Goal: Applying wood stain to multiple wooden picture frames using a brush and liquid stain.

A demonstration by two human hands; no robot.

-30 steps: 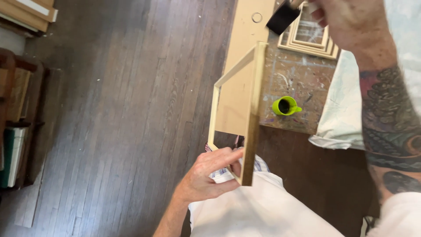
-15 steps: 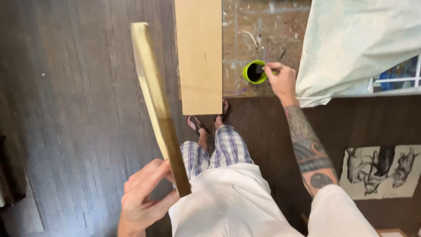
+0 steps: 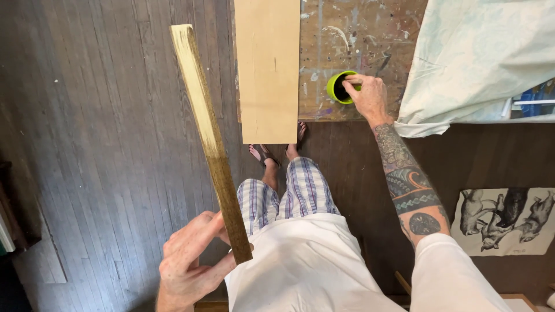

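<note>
Presently noted: left hand low in the view, fingers curled round the near, dark-stained end of a long narrow wooden strip, thumb and fingertips pinching it. Strip held tilted in the air over the dark plank floor, well clear of the bench, its far end pale and bare, the dark stain running from about mid-length down to the hand. Right hand reached out with tattooed forearm extended, resting at the rim of a small round bright green cup, fingers bunched narrowly over the opening; whether anything is pinched between them cannot be told. Cup standing upright on the paint-spattered wooden bench, close to its near edge. Flat pale rectangular plywood board lying along the left part of the bench, just beside the cup to its left, its near end overhanging the bench's near edge. Crumpled pale green cloth draped over the right end of the bench, hanging past the near edge, apart from the cup. Below, plaid shorts, sandalled feet beside the board's overhanging end, white shirt. Monochrome animal print lying flat on the floor at the right.
</note>
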